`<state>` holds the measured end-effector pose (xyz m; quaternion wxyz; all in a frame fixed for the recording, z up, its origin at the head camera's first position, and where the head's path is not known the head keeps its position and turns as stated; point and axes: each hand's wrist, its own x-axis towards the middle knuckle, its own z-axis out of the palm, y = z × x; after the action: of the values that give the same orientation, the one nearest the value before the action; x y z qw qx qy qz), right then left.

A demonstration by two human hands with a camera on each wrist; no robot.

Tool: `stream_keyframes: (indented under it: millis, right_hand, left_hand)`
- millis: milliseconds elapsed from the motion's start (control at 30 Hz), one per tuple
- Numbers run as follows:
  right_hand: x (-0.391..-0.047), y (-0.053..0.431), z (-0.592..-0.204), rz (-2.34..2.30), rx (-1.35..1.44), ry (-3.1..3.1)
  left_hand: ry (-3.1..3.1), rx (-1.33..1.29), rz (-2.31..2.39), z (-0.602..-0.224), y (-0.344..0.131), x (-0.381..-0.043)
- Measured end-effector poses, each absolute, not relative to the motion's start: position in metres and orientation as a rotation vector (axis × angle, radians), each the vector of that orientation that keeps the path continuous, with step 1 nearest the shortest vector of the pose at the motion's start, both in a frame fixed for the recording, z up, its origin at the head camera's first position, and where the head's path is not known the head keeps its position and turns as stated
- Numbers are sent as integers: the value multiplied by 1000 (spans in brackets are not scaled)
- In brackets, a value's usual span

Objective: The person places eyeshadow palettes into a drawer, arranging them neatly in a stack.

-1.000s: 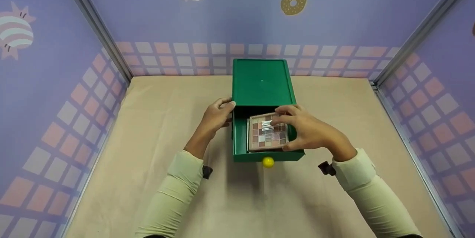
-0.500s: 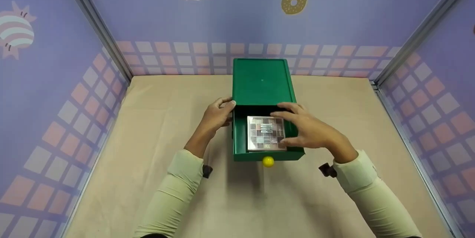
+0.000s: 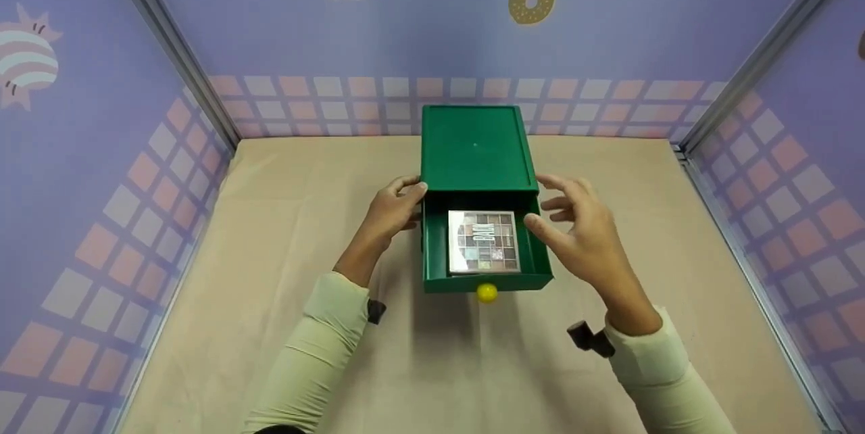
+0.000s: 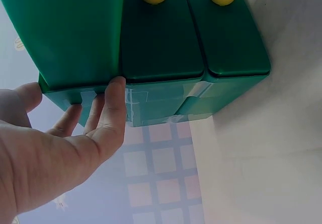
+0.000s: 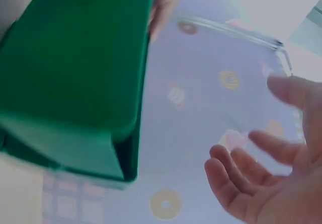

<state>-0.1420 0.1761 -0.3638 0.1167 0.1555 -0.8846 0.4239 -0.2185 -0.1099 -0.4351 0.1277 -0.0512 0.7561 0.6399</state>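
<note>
A square eyeshadow palette (image 3: 483, 241) with a grid of colours and a shiny lid lies flat in the pulled-out top drawer (image 3: 446, 285). That drawer belongs to a green cabinet (image 3: 476, 147) and has a yellow knob (image 3: 487, 293). My left hand (image 3: 392, 211) rests on the cabinet's left side, thumb at the top front corner. In the left wrist view its fingers (image 4: 116, 95) press fairly straight against the side wall. Just right of the drawer, my right hand (image 3: 584, 234) is apart from the palette, fingers spread and holding nothing.
Below the pulled-out drawer, the left wrist view shows two closed drawers, a middle drawer (image 4: 161, 38) and a bottom drawer (image 4: 234, 32), with yellow knobs. A beige cloth (image 3: 304, 177) covers the table. Purple patterned panels (image 3: 432, 28) stand behind and at both sides.
The palette, tilted under my right fingers earlier, now lies flat in the drawer. My right hand has let go and moved off to the right. My left hand has stayed put.
</note>
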Motion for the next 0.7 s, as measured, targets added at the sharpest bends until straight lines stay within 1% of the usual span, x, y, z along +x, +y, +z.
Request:
stream_keyframes:
  millis: [133,267,600,700]
  right_hand:
    - [-125,171,-375,1369,302,-2493]
    - [-107,164,-389,1427,214,-2453]
    - [-69,146,-438,1481,178,-2310]
    - [-62,138,-452,1452,153,-2338]
  left_hand:
    - [2196,-149,1866,-435,-110,-219]
    - [2187,-154,1874,-435,-111,-218]
    - [2170,-138,1901,-433,-111,-215]
    - [2164,-140,1900,-434,-110,-216]
